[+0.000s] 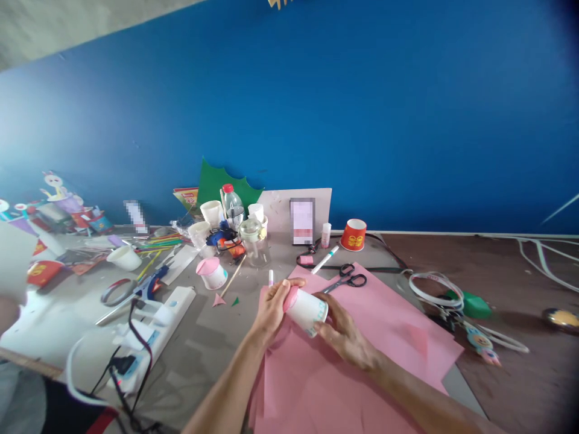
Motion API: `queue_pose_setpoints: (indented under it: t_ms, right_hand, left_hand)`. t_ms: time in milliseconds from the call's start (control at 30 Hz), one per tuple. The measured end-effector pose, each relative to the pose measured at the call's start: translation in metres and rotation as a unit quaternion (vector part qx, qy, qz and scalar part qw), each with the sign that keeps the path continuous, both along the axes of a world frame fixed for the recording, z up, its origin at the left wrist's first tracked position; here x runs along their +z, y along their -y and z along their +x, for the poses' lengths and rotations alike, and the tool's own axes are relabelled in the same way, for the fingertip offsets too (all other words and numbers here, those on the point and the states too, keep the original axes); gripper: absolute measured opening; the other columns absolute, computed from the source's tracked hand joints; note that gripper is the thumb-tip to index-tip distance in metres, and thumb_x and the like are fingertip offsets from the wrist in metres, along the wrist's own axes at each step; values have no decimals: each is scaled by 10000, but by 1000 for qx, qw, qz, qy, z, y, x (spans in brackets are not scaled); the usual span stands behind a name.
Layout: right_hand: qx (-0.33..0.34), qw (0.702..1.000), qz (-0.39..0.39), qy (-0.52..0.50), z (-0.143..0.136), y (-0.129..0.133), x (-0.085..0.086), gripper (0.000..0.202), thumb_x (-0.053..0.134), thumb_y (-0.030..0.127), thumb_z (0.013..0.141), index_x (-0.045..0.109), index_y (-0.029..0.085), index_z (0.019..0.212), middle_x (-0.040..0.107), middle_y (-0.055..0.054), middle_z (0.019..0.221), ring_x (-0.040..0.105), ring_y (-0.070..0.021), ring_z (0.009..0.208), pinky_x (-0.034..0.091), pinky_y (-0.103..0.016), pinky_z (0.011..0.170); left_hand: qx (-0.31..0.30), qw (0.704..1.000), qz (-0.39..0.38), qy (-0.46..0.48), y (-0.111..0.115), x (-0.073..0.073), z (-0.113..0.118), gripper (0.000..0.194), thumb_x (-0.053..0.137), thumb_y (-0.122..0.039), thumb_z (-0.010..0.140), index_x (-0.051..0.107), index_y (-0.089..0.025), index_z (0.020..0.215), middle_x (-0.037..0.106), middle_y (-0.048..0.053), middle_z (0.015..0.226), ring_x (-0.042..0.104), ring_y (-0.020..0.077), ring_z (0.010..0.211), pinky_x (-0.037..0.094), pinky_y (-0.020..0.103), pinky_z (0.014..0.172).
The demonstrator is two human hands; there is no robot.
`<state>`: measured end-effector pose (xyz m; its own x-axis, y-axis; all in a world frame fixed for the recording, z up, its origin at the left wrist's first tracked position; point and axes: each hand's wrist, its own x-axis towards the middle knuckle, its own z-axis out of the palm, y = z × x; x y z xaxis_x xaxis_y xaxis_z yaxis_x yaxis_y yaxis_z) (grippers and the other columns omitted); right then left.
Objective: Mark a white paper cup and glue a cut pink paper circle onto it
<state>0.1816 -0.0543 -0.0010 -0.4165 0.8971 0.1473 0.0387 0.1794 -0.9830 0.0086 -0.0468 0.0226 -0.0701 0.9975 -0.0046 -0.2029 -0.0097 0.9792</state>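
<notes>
A white paper cup [306, 310] with a pink end lies tilted between my two hands, above pink paper sheets [316, 386]. My left hand [274, 307] grips its pink end, thumb on top. Around the white end, my right hand [341, 331] curls its fingers, with blue-green marks showing on the cup there. Black scissors [346, 279] and a white marker [324, 260] lie just beyond the hands. A similar cup with a pink top [211, 273] stands to the left, near small pink [219, 299] and green [235, 301] scraps.
A power strip [158, 337] with cables and large scissors [131, 296] lie left. Behind are a glass jar [256, 244], a bottle [232, 205], a phone [303, 222] and a red cup [353, 235]. Coiled white cable [436, 292] sits right.
</notes>
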Motion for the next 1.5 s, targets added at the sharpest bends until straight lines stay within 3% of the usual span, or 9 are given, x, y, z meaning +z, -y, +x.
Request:
queue_pose_setpoints:
  t_ms: [367, 600, 700, 867, 1100, 1300, 1500]
  right_hand:
    - [-4, 1000, 29, -2, -1, 1, -3, 384, 579, 347, 802, 514, 184, 1143, 609, -96, 1036, 594, -233, 903, 505, -346, 746]
    - [-67, 989, 129, 31, 0, -1, -10, 421, 548, 364, 842, 466, 199, 1220, 595, -103, 1090, 600, -257, 951, 517, -405, 821]
    - [-100, 981, 160, 50, -1, -2, -16, 458, 563, 362, 845, 440, 198, 1254, 585, -113, 1123, 596, -259, 961, 522, -403, 822]
    - [-89, 978, 176, 63, -2, -1, -19, 464, 590, 368, 845, 459, 195, 1255, 588, -110, 1109, 601, -247, 950, 525, -372, 815]
    - [-71, 988, 127, 48, -2, -1, -12, 451, 581, 410, 856, 476, 171, 1224, 600, -112, 1068, 607, -241, 912, 525, -368, 787]
    - [-55, 997, 49, 21, -2, 0, -8, 453, 592, 443, 851, 488, 172, 1199, 609, -112, 1057, 607, -236, 896, 530, -373, 779]
    - [-51, 990, -33, -126, -5, -5, -10, 464, 652, 500, 820, 533, 217, 1168, 649, -96, 1057, 628, -249, 937, 545, -386, 797]
  left_hand:
    - [0, 999, -19, 34, 1, 2, 1, 497, 685, -584, 726, 773, -130, 908, 736, 156, 1029, 629, 319, 1082, 493, 366, 885]
    - [40, 989, 53, 133, -4, -9, -6, 487, 642, -537, 811, 670, -217, 1176, 654, 110, 1255, 542, 278, 1250, 357, 408, 1087]
    - [52, 988, 70, 126, -6, -17, -7, 462, 619, -522, 835, 666, -206, 1169, 667, 114, 1230, 551, 277, 1236, 341, 426, 1095]
    - [34, 995, 50, 81, -3, -17, -6, 494, 567, -519, 870, 611, -210, 1253, 653, 120, 1249, 559, 271, 1211, 366, 417, 1064]
    - [24, 998, 50, 14, 1, -6, -3, 469, 555, -545, 859, 712, -170, 1093, 685, 110, 1190, 574, 281, 1169, 391, 378, 1026]
    - [19, 999, 34, 13, 3, -3, -2, 480, 567, -546, 854, 704, -171, 1119, 678, 102, 1206, 569, 274, 1173, 404, 356, 1006]
    - [20, 979, 2, 204, -6, -12, -3, 649, 653, -641, 744, 573, -285, 1281, 669, 83, 1211, 611, 241, 1125, 440, 399, 991]
